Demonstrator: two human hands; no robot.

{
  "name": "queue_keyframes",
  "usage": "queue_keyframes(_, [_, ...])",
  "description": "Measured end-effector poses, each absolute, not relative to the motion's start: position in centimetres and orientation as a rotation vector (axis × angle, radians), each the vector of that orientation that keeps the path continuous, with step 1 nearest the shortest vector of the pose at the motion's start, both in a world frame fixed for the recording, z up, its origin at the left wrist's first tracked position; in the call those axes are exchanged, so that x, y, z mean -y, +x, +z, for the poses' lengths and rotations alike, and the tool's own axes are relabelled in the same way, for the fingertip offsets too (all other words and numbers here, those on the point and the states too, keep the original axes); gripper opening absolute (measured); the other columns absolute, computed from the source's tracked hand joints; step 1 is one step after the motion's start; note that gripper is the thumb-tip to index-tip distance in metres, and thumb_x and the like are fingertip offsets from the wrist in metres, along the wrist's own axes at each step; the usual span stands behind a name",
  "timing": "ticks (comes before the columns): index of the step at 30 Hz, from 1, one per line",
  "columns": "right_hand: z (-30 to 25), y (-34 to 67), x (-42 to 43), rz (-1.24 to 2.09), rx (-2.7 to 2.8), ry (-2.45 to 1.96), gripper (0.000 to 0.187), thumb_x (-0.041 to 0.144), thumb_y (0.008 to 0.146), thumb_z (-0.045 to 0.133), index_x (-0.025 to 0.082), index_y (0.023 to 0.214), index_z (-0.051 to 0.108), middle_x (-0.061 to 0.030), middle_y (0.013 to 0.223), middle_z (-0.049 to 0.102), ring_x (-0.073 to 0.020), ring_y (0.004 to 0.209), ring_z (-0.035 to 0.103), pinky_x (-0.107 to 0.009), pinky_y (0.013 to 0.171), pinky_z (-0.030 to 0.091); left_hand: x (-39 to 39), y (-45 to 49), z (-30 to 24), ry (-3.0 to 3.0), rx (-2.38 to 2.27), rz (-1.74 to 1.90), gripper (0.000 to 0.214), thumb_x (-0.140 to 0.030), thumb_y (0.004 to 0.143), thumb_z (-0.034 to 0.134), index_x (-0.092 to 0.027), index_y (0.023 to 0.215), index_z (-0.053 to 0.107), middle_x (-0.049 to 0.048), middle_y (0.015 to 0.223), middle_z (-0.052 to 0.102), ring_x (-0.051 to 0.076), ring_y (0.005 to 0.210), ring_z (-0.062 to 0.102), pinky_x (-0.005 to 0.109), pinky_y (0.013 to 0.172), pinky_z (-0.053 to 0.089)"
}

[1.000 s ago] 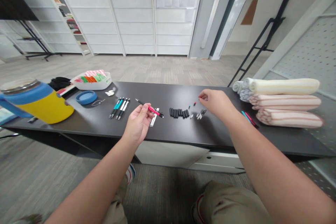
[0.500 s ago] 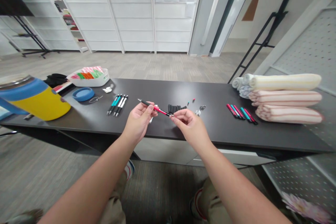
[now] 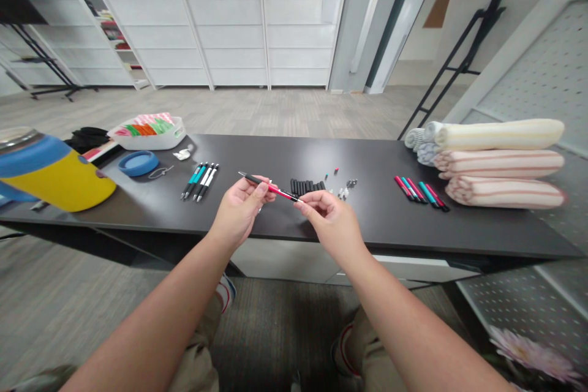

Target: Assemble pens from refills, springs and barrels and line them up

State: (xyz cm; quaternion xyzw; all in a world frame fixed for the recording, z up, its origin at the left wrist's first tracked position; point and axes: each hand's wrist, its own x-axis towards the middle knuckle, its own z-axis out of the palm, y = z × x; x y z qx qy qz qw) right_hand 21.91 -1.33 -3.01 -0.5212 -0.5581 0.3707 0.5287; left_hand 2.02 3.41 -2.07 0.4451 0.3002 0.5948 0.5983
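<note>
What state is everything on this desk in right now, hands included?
Red pen: held tilted between both hands.
Left hand: closed on the pen's middle.
Right hand: pinching the pen's right end.
Black sleeves: lying in a row.
Spare pens: lying side by side.
Towels: folded, stacked.

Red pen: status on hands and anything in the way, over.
Left hand pinches red pen mid-barrel. Right hand pinches its right end. Pen tilted, held off the table. Row of black parts lies beyond, clear of both hands.
</note>
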Motion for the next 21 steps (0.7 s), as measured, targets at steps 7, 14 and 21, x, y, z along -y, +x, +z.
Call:
queue_keyframes(7, [-2.54,22.03,1.85,0.774,1.478,-1.319,0.021,0.042,0.096,0.068,0.023,0.094,0.078,-0.0015,0.084,0.079,-0.0168,0.07,0.066,-0.028,0.063,0.045,-3.33,2.02,-1.93,1.053,-0.697,1.369,0.03,-0.032,0.083,0.088,-0.015,0.102,0.073,0.006,0.092,0.078,0.014,0.086,0.074,0.028,0.085,0.06])
queue_keyframes(14, [-2.45,21.78,2.11,0.635,1.679,-1.335,0.027,0.043,0.103,0.057,0.023,0.095,0.073,-0.0002,0.08,0.074,-0.0153,0.064,0.062,-0.028,0.062,0.041,-3.27,1.97,-1.99,1.047,-0.71,1.384,0.032,-0.033,0.083,0.088,-0.014,0.103,0.072,0.0063,0.093,0.078,0.014,0.083,0.074,0.027,0.085,0.059])
queue_keyframes(21, [-2.41,21.82,2.08,0.534,1.834,-1.274,0.026,0.035,0.108,0.049,0.024,0.096,0.069,-0.0006,0.087,0.076,-0.0173,0.077,0.067,-0.029,0.07,0.044,-3.27,1.9,-1.91,1.033,-0.693,1.375,0.032,-0.032,0.083,0.088,-0.014,0.103,0.072,0.0056,0.093,0.078,0.013,0.083,0.073,0.027,0.084,0.059])
